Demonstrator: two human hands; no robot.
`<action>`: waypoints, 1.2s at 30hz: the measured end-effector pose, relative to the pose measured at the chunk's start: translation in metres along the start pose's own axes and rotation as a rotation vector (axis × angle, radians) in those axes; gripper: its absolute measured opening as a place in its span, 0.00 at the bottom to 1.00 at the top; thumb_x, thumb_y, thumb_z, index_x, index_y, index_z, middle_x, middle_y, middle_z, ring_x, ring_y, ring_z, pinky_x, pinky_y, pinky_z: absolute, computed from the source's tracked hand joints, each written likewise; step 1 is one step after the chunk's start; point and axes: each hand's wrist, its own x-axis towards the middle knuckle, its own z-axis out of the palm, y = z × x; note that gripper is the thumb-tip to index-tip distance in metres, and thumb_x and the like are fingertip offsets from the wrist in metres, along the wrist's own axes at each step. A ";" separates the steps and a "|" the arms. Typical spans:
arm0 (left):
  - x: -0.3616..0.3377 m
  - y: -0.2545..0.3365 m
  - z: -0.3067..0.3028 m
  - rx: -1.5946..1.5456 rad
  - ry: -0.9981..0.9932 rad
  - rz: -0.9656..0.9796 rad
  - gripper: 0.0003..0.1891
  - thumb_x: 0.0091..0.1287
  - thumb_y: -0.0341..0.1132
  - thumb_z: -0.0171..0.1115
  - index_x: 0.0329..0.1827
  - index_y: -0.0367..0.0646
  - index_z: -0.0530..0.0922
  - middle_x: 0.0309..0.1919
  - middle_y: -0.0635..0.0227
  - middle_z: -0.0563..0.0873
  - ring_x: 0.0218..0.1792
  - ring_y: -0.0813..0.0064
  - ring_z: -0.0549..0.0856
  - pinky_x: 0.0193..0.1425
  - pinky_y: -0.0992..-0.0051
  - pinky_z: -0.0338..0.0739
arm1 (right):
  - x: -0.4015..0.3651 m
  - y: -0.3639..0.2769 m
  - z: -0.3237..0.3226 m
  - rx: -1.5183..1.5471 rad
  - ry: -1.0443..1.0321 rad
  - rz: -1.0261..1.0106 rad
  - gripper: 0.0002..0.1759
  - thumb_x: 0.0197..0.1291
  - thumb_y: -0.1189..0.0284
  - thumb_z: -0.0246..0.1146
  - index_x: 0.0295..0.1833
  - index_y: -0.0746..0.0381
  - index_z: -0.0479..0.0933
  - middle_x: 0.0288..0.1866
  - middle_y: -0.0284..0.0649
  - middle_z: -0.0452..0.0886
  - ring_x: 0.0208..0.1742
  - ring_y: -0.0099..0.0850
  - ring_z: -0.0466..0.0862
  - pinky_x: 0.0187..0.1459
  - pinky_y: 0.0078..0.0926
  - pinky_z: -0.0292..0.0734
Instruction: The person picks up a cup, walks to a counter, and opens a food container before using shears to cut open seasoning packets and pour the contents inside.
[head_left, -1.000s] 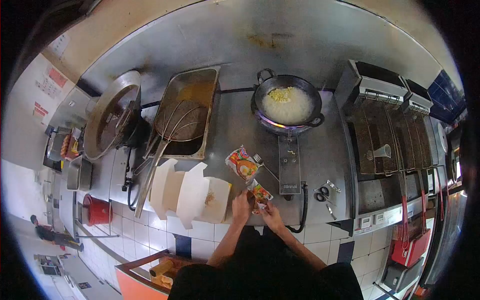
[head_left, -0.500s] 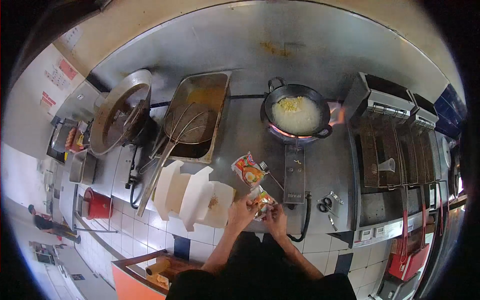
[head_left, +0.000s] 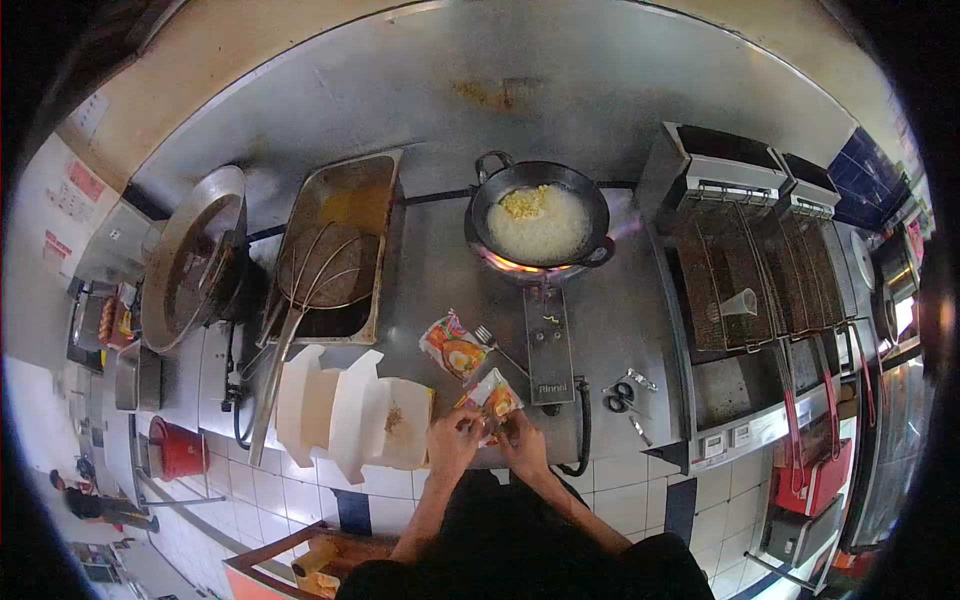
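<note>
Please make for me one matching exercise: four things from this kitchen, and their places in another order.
1. Wok
2. Scissors
3. Whisk
4. Nearer packet

A. Right of the burner
B. Between left hand and right hand
C. Partly over the deep tray
D. Above the flame

Pairs: 1-D, 2-A, 3-C, 4-B

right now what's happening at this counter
A person has both hands, the left and the right, on a colorful packet at the counter's front edge. A second packet lies just beyond it, beside a fork. Farther back, a black wok sits over a lit burner, with pale, cloudy liquid and a yellow clump in it. Open white boxes stand to the left. Whether the held packet is torn open is too small to tell.
</note>
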 end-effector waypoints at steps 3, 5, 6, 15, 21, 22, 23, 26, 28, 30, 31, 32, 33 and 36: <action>-0.002 0.011 -0.001 -0.127 0.153 0.025 0.05 0.61 0.28 0.68 0.39 0.39 0.83 0.33 0.58 0.90 0.35 0.65 0.90 0.40 0.70 0.83 | -0.001 0.009 0.001 0.033 0.024 0.029 0.15 0.60 0.70 0.65 0.48 0.65 0.72 0.37 0.53 0.84 0.40 0.49 0.87 0.39 0.42 0.80; -0.004 0.016 -0.003 -0.182 0.169 -0.065 0.05 0.62 0.27 0.67 0.39 0.38 0.82 0.33 0.58 0.89 0.34 0.66 0.90 0.40 0.72 0.83 | 0.002 0.007 -0.002 -0.020 0.041 0.084 0.14 0.61 0.70 0.65 0.46 0.65 0.72 0.35 0.51 0.84 0.38 0.48 0.87 0.38 0.43 0.80; -0.003 0.018 -0.004 -0.239 0.188 -0.150 0.04 0.64 0.27 0.66 0.39 0.38 0.81 0.32 0.58 0.89 0.34 0.66 0.90 0.41 0.73 0.83 | 0.005 0.006 -0.001 -0.020 0.041 0.080 0.14 0.61 0.70 0.65 0.46 0.65 0.72 0.35 0.51 0.84 0.38 0.48 0.87 0.38 0.43 0.80; -0.029 0.002 -0.030 0.000 0.406 -0.211 0.06 0.71 0.28 0.58 0.46 0.37 0.81 0.34 0.62 0.86 0.36 0.69 0.86 0.43 0.70 0.80 | 0.000 0.017 -0.011 -0.188 -0.009 -0.069 0.16 0.61 0.69 0.65 0.51 0.64 0.73 0.38 0.48 0.85 0.35 0.46 0.87 0.35 0.42 0.80; -0.017 -0.046 -0.004 0.146 0.198 -0.131 0.07 0.67 0.27 0.58 0.44 0.39 0.81 0.39 0.54 0.87 0.39 0.50 0.86 0.43 0.58 0.80 | -0.018 0.078 -0.012 0.413 0.201 0.278 0.19 0.71 0.58 0.60 0.49 0.65 0.71 0.32 0.39 0.81 0.26 0.29 0.81 0.27 0.31 0.79; -0.002 -0.040 -0.006 0.127 0.189 -0.081 0.07 0.66 0.28 0.58 0.44 0.38 0.81 0.39 0.54 0.87 0.39 0.48 0.85 0.43 0.57 0.80 | -0.013 0.064 -0.022 0.517 0.290 0.385 0.21 0.72 0.55 0.58 0.49 0.65 0.70 0.30 0.37 0.79 0.25 0.25 0.79 0.24 0.27 0.78; 0.013 -0.034 -0.010 0.125 0.192 -0.079 0.07 0.66 0.28 0.58 0.44 0.38 0.81 0.39 0.54 0.87 0.39 0.48 0.85 0.43 0.57 0.80 | -0.010 0.064 -0.022 0.516 0.290 0.381 0.21 0.72 0.55 0.58 0.49 0.65 0.70 0.30 0.37 0.79 0.25 0.25 0.79 0.24 0.27 0.78; 0.066 -0.011 -0.028 0.181 0.171 -0.026 0.08 0.65 0.30 0.59 0.44 0.37 0.79 0.39 0.52 0.86 0.42 0.48 0.85 0.45 0.56 0.80 | -0.007 0.068 -0.016 0.481 0.336 0.403 0.23 0.71 0.54 0.58 0.49 0.66 0.69 0.28 0.38 0.77 0.23 0.23 0.79 0.21 0.22 0.76; 0.108 -0.014 -0.034 0.173 0.210 0.043 0.09 0.65 0.30 0.59 0.45 0.37 0.79 0.39 0.52 0.85 0.44 0.48 0.85 0.46 0.55 0.80 | -0.009 0.075 -0.010 0.447 0.412 0.408 0.23 0.72 0.54 0.58 0.48 0.66 0.69 0.29 0.39 0.78 0.23 0.25 0.79 0.22 0.25 0.77; 0.149 -0.036 -0.028 0.296 0.087 0.010 0.13 0.64 0.33 0.61 0.48 0.36 0.78 0.42 0.50 0.85 0.48 0.49 0.84 0.50 0.54 0.80 | -0.006 0.085 -0.011 0.469 0.374 0.404 0.22 0.72 0.55 0.58 0.47 0.67 0.69 0.29 0.40 0.78 0.23 0.25 0.80 0.22 0.25 0.78; 0.158 -0.052 -0.022 0.292 0.089 0.025 0.13 0.64 0.33 0.61 0.48 0.36 0.78 0.42 0.50 0.85 0.48 0.49 0.84 0.50 0.54 0.80 | -0.004 0.091 -0.011 0.489 0.339 0.405 0.21 0.72 0.56 0.58 0.47 0.67 0.70 0.29 0.41 0.79 0.23 0.26 0.80 0.23 0.26 0.78; 0.168 -0.069 -0.015 0.381 0.064 0.038 0.15 0.64 0.35 0.62 0.50 0.37 0.78 0.44 0.49 0.84 0.50 0.49 0.83 0.51 0.53 0.79 | -0.001 0.098 -0.008 0.490 0.358 0.392 0.21 0.72 0.56 0.58 0.47 0.67 0.70 0.29 0.41 0.79 0.23 0.26 0.80 0.23 0.26 0.78; 0.179 -0.084 -0.006 0.467 0.038 0.057 0.17 0.63 0.37 0.63 0.51 0.37 0.77 0.45 0.49 0.84 0.51 0.49 0.83 0.53 0.53 0.79 | 0.000 0.104 -0.004 0.483 0.349 0.355 0.20 0.73 0.57 0.56 0.46 0.66 0.70 0.30 0.42 0.80 0.24 0.29 0.81 0.24 0.27 0.78; 0.190 -0.098 0.001 0.563 -0.139 -0.058 0.15 0.63 0.41 0.64 0.48 0.43 0.82 0.44 0.51 0.87 0.49 0.50 0.85 0.54 0.54 0.79 | 0.005 0.117 -0.011 0.826 0.301 0.482 0.20 0.75 0.57 0.53 0.46 0.66 0.72 0.31 0.43 0.80 0.27 0.33 0.82 0.27 0.30 0.77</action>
